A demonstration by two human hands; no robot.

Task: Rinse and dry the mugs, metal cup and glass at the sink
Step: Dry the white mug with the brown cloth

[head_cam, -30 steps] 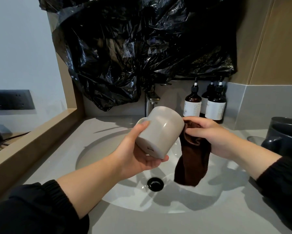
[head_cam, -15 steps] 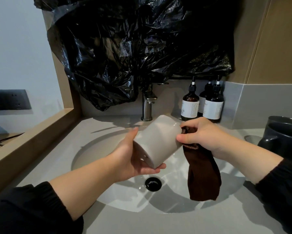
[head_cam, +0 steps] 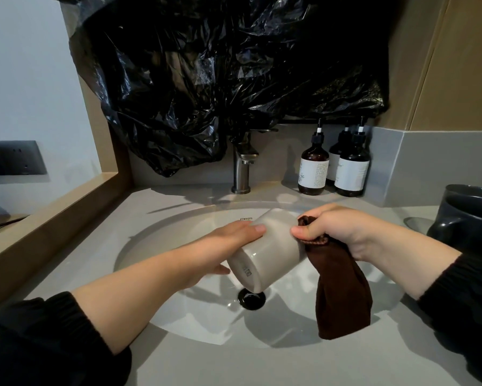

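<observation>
There are two hands [head_cam: 228, 240] [head_cam: 342, 229], one grey mug [head_cam: 273, 252], one brown cloth [head_cam: 342, 296], three pump bottles [head_cam: 313, 168] [head_cam: 335, 154] [head_cam: 352, 171], one faucet [head_cam: 242, 171], one sink [head_cam: 164, 235], one black plastic bag [head_cam: 220, 79] and at least one dark mug [head_cam: 468, 218].

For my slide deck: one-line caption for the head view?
Over the sink, the left hand holds a tilted beige mug while the right hand pinches a brown cloth at its rim.

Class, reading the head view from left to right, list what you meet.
Wall plate → left hand → pale mug → right hand gripping cloth → black mug.
</observation>
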